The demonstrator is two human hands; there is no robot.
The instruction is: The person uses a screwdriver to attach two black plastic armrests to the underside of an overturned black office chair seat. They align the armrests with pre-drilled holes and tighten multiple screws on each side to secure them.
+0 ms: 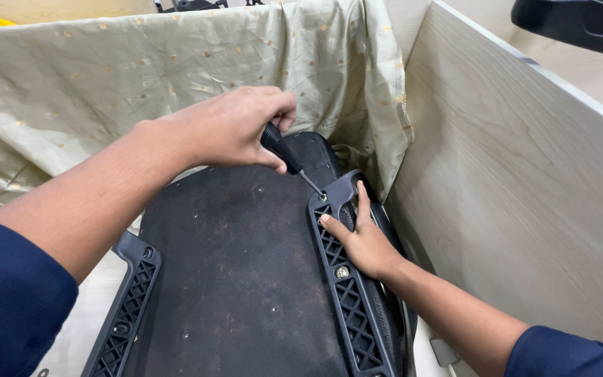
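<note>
Head view: left hand (228,129) reached across from lower left, forearm angled up and to the right, fingers curled tight round the black handle of a screwdriver (284,155). Its thin metal shaft slanted down-right w/ the tip on a screw (323,197) at the top of the right bracket (347,279). Right hand (361,237) came in from lower right, lying flat on that bracket, fingers spread narrow, index stretched up along its outer edge, gripping nothing. Bracket was black moulded plastic w/ lattice ribbing; a matching left bracket (123,318) sat opposite. Between them a seat base (242,279), dark, rough, dusty. Behind: crinkled pale green cloth (141,70) w/ gold dots. Right side: light wood-grain panel (525,181), smooth.
</note>
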